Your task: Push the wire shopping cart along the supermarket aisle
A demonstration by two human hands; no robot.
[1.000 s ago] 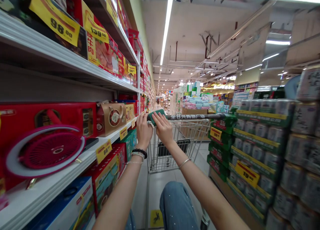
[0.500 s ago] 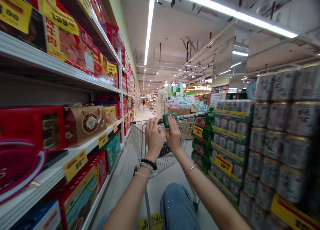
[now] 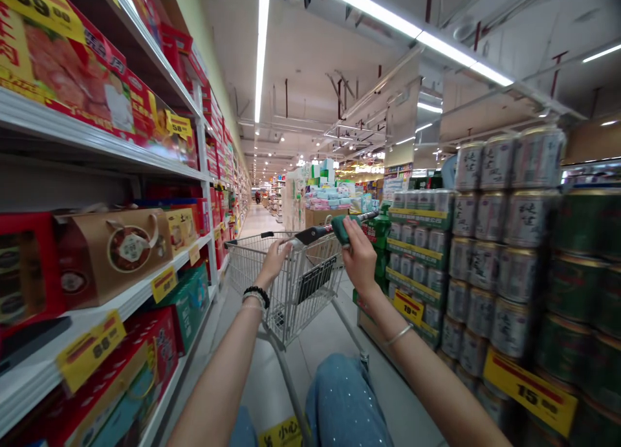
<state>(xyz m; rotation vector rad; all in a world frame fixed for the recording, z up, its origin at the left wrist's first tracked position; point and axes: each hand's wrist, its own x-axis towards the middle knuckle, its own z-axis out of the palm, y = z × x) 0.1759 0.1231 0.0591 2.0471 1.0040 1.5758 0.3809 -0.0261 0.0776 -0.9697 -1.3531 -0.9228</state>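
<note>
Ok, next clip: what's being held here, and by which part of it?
The left hand holds the shopping cart's handle near its left end; the right hand grips the green section of that handle, further right.

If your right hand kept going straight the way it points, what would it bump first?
The green grip on the shopping cart's handle, because the right hand is wrapped around it. What lies past the handle is hard to judge from here.

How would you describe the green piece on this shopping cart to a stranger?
Find the wire shopping cart in the aisle. Along its top runs a dark handle. Near the right end sits a green block, the cart's only green part, in the right hand.
</note>
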